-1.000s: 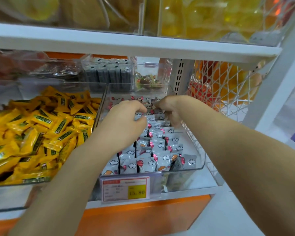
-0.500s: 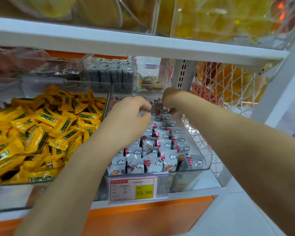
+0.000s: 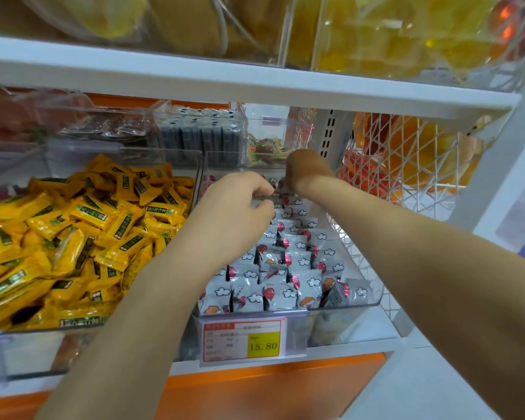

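A clear plastic bin (image 3: 373,298) on the shelf holds rows of upright grey snack packets (image 3: 297,262) printed with clouds and red balloons. Both my hands reach into its far end. My left hand (image 3: 237,201) has its fingers curled, and a grey packet edge shows between fingertips and thumb. My right hand (image 3: 306,171) bends down at the wrist over the rearmost packets. Its fingers are hidden behind the back of the hand, so its grip is unclear.
A bin of loose yellow packets (image 3: 82,237) sits to the left. Behind stand dark grey packs (image 3: 200,134) and a small clear box of sweets (image 3: 267,150). A white wire basket (image 3: 406,177) is at right, a shelf board (image 3: 255,77) overhead, and a price tag (image 3: 246,341) in front.
Both hands have moved deeper toward the back of the grey-packet bin, the right hand reaching the rear wall. The view has shifted slightly.
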